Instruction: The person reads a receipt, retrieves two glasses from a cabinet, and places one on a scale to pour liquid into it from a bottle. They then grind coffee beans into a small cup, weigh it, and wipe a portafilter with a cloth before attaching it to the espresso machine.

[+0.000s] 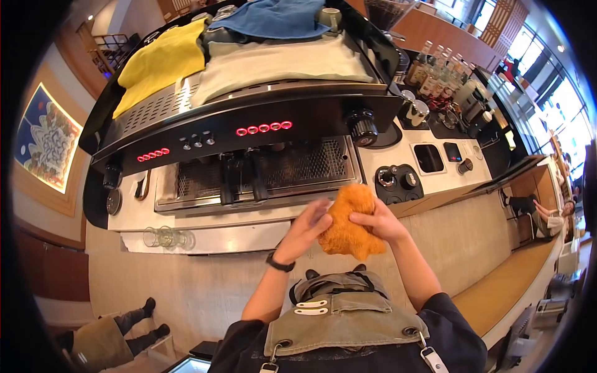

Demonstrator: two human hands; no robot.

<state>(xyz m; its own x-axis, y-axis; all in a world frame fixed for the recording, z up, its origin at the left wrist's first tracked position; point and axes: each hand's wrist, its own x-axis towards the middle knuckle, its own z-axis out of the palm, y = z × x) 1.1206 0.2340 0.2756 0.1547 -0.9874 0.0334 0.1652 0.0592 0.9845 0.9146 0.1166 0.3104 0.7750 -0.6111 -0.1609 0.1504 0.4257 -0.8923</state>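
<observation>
An orange cloth (348, 224), bunched up, hangs between my two hands in front of the espresso machine (298, 130). My left hand (306, 229), slightly blurred, is at the cloth's left side with its thumb on it. On the right side, my right hand (380, 222) grips the cloth, thumb on top and the other fingers hidden behind. Two black portafilter handles (242, 180) point toward me from the machine, left of the cloth. A yellow cloth (165, 59), a blue cloth (273, 18) and a white cloth (286, 62) lie on the machine's top.
Several glasses (165, 237) stand on the lower ledge at left. The right counter (398, 158) holds a black tamping station (398, 183), metal pitchers (416, 112) and several bottles (435, 71). One person (106, 342) is at lower left; another sits at far right (547, 214).
</observation>
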